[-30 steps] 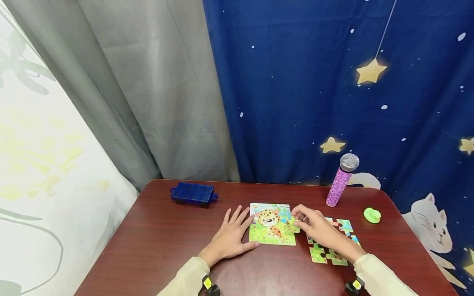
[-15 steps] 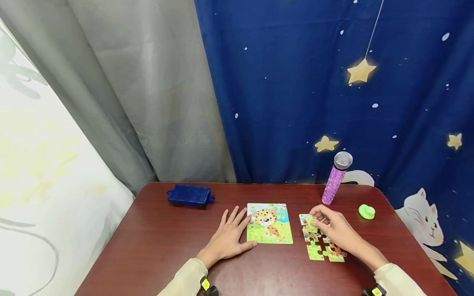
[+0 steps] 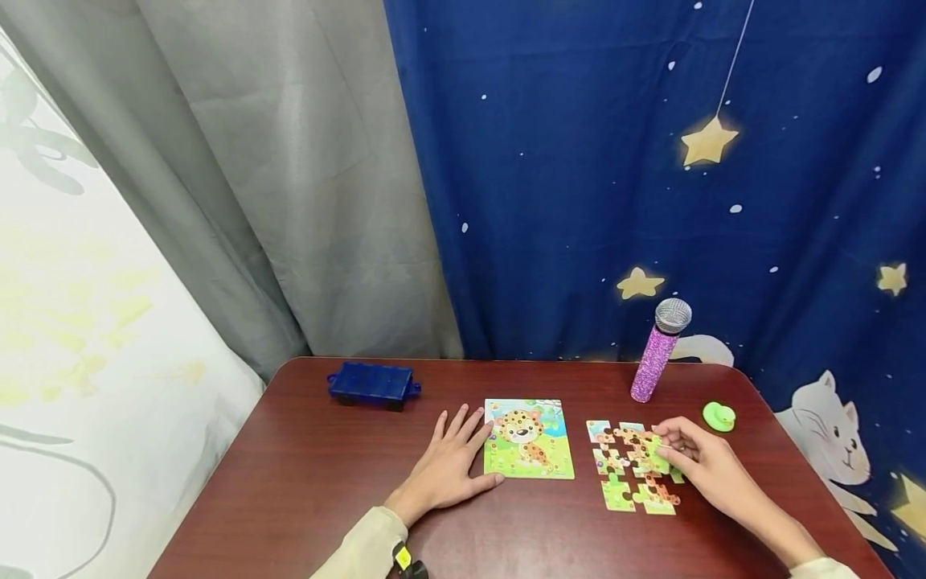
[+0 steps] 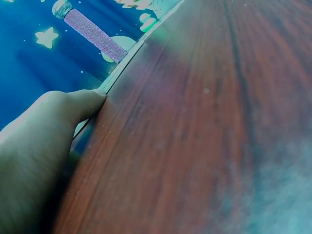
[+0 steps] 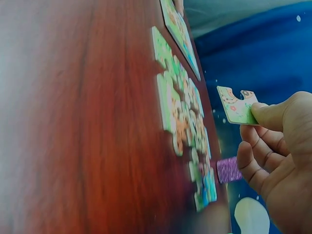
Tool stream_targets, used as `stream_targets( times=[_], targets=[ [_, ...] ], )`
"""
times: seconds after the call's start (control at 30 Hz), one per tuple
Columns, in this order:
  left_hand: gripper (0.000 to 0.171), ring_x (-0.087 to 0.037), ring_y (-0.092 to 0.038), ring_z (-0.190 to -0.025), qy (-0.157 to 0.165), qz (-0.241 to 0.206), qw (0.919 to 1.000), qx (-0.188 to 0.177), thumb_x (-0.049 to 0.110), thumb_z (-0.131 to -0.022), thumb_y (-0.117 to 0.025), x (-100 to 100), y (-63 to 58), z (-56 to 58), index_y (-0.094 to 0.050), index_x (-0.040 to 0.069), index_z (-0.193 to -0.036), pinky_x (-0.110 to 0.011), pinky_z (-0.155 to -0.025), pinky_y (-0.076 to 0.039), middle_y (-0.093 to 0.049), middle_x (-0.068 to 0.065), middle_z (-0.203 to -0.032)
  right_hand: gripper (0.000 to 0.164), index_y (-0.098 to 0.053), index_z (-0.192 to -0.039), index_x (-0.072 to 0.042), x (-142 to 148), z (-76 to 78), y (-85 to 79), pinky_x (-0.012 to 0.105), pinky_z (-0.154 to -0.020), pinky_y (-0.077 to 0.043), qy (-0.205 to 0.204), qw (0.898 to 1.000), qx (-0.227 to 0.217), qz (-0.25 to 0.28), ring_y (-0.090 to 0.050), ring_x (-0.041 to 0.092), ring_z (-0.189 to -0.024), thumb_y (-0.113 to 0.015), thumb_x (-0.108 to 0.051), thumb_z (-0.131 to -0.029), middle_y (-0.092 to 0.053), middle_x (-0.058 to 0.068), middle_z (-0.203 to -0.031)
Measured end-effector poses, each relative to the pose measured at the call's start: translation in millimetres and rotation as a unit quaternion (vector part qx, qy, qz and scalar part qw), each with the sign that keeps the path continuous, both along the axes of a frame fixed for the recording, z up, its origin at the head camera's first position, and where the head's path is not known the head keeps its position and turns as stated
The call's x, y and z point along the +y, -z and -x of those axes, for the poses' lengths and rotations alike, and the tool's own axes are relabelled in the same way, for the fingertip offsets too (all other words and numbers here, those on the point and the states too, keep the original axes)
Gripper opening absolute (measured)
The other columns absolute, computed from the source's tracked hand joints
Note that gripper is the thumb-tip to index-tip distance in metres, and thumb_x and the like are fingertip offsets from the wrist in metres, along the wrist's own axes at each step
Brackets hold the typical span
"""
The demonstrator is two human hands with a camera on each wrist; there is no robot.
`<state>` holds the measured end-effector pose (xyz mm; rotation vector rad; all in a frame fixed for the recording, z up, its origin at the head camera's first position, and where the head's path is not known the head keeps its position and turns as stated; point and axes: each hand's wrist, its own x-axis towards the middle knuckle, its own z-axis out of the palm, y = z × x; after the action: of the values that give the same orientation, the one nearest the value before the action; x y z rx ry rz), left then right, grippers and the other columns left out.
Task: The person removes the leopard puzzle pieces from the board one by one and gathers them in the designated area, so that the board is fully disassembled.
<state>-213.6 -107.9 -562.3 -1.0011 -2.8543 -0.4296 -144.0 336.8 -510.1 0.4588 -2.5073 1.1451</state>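
My left hand [image 3: 450, 465] lies with its fingers spread on the table, touching the left edge of a square leopard picture board [image 3: 531, 462]. In the left wrist view its thumb [image 4: 87, 103] is against the board's edge. My right hand [image 3: 716, 474] pinches a green puzzle piece [image 5: 236, 111] between thumb and forefinger, the other fingers loosely curled. That piece is held up above the right side of several jigsaw pieces [image 3: 617, 496], which lie loosely grouped to the right of the board. The hand hides some of the pieces there.
A purple glittery microphone [image 3: 653, 362] stands upright at the back right of the table [image 3: 325, 482]. To its right sits a small green toy duck [image 3: 719, 416]. A blue toy wagon [image 3: 372, 383] is at the back left. Curtains [image 3: 550, 201] hang behind the table.
My right hand has moved right with the puzzle piece, from the board's right edge to over the right side of the jigsaw group. The left hand has stayed beside the board.
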Motion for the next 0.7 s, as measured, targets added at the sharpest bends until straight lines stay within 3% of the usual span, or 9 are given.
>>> stream_targets(
  times=[0.7],
  targets=[
    [0.096, -0.037, -0.017, -0.169, -0.004, 0.012, 0.9999, 0.004, 0.084, -0.102, -0.047, 0, 1.5, 1.4, -0.043, 0.018, -0.172, -0.07, -0.131, -0.011, -0.03, -0.009, -0.181, 0.02, -0.075, -0.113, -0.008, 36, -28.8, 15.8, 0.016, -0.066, -0.05, 0.053, 0.997, -0.052, -0.035, -0.061, 0.001, -0.08, -0.08, 0.003, -0.097, -0.069, -0.012, -0.091]
  ],
)
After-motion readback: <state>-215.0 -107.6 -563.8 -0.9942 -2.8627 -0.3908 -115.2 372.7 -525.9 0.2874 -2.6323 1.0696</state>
